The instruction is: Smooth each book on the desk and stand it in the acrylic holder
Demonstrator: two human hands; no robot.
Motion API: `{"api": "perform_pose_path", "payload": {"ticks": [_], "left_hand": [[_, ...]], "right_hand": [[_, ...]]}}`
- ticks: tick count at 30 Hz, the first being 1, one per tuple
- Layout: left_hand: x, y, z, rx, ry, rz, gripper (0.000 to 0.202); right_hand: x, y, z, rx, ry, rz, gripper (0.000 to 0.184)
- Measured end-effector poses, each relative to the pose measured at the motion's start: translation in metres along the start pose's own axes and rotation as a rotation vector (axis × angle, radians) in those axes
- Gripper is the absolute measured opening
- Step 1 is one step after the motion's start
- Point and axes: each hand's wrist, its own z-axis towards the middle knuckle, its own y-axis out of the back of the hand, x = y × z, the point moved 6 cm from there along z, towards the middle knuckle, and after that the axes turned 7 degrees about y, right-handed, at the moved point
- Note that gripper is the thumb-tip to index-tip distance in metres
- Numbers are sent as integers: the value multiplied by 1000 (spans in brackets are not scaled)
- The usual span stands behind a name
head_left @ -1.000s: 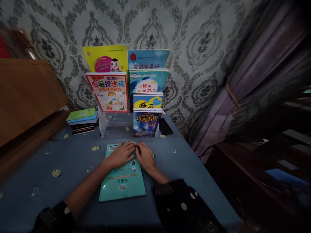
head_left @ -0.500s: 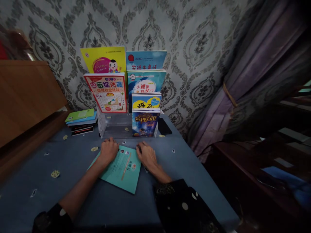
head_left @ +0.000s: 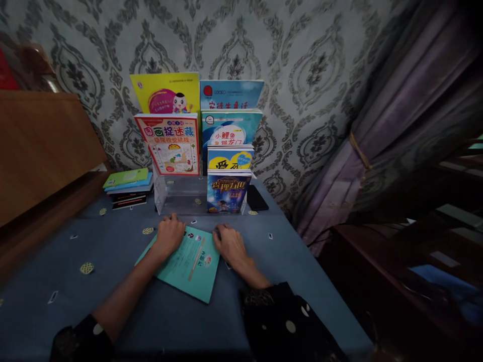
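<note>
A teal book point(head_left: 192, 266) lies at a slant on the blue tablecloth, with print and small pictures on its upward face. My left hand point(head_left: 170, 235) is curled over its far left part, knuckles up and fingertips mostly hidden. At the far right corner, my right hand point(head_left: 231, 244) has its fingers bent around the book's edge. Just beyond both hands stands a clear stepped display rack point(head_left: 181, 201). Its front right step bears a dark blue book point(head_left: 227, 193); a red-bordered picture book point(head_left: 173, 146) leans on the left.
Behind these stand a yellow book point(head_left: 166, 93) and several blue and yellow ones on the right. A stack of books point(head_left: 128, 183) lies left of the rack, a black phone point(head_left: 257, 197) right of it. A wooden cabinet point(head_left: 41, 151) borders the left side; a curtain point(head_left: 339, 176) hangs right.
The view has shifted slightly, so the rack and its books sit a little further right in the picture. My hands and the teal book have hardly moved.
</note>
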Motion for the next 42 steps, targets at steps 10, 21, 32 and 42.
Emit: {"api": "perform_pose_path", "payload": {"ticks": [10, 21, 32, 42], "left_hand": [[9, 0, 5, 54, 66, 53, 43], [15, -2, 6, 25, 66, 26, 41], [11, -2, -2, 24, 37, 14, 35], [1, 4, -5, 89, -9, 43, 33]], "right_hand": [[-22, -2, 10, -137, -53, 309, 25], [-10, -5, 6, -93, 13, 211, 23], [11, -8, -4, -33, 111, -36, 24], [15, -14, -6, -45, 168, -75, 29]]}}
